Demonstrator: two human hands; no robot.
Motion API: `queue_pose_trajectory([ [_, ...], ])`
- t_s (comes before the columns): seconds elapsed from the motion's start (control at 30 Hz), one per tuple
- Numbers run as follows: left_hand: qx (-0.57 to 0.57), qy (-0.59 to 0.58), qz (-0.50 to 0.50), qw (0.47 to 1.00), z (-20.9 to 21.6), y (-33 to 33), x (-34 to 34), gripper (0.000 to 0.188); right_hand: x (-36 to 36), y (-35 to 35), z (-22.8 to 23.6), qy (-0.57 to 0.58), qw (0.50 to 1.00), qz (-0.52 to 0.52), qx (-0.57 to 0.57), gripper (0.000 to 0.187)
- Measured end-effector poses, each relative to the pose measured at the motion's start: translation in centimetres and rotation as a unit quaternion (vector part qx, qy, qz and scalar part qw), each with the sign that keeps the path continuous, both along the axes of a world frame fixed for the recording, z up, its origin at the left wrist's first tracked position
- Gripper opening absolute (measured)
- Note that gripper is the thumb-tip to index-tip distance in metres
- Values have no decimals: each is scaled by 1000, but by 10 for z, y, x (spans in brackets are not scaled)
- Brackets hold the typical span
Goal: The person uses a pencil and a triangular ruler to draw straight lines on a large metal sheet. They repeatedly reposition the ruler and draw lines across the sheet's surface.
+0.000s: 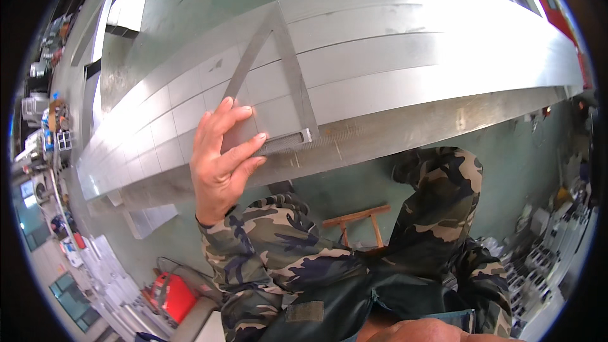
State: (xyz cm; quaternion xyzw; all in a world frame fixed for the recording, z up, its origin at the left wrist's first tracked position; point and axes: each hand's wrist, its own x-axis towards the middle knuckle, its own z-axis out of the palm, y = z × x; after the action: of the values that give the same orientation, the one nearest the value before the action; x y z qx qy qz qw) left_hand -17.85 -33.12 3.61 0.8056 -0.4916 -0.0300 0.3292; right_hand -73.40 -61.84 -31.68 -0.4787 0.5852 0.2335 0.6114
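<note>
A flat metal set square (295, 76), triangular with an open middle, lies on a long, shiny metal sheet (373, 31). Its thicker base strip (285, 142) sits along the sheet's near edge. My left hand (221, 155) grips the set square at its left corner, fingers on top and thumb by the base strip. Thin dark lines run lengthwise on the sheet, and cross lines divide its left part into rectangles. One long side of the set square meets a cross line near the far edge. My right hand is out of sight; only the camouflage sleeve (486, 278) shows at lower right.
A wooden stool (358, 216) stands below the sheet, by my legs. Lower left, a red case (174, 297) rests on the green floor. Stacked metal profiles (538, 278) lie at the right, and more long pieces (117, 272) lie at the left.
</note>
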Motion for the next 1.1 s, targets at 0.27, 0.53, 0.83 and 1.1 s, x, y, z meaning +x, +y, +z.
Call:
queue_pose_trajectory([
  [0.27, -29, -54, 9, 998, -14, -12, 5, 38, -8, -73, 0, -32, 998, 46, -29, 43],
  [0.53, -38, -38, -1, 999, -30, -62, -2, 37, -84, -185, 11, -48, 995, -28, -84, 49],
  [0.83, -26, 6, -10, 1000, -38, -62, 2, 35, 87, -183, 279, -261, 710, 114, -644, 15],
  [1.1, -41, 6, -37, 998, -31, -65, 6, 34, 359, -90, 336, -483, 521, 358, -606, 79],
])
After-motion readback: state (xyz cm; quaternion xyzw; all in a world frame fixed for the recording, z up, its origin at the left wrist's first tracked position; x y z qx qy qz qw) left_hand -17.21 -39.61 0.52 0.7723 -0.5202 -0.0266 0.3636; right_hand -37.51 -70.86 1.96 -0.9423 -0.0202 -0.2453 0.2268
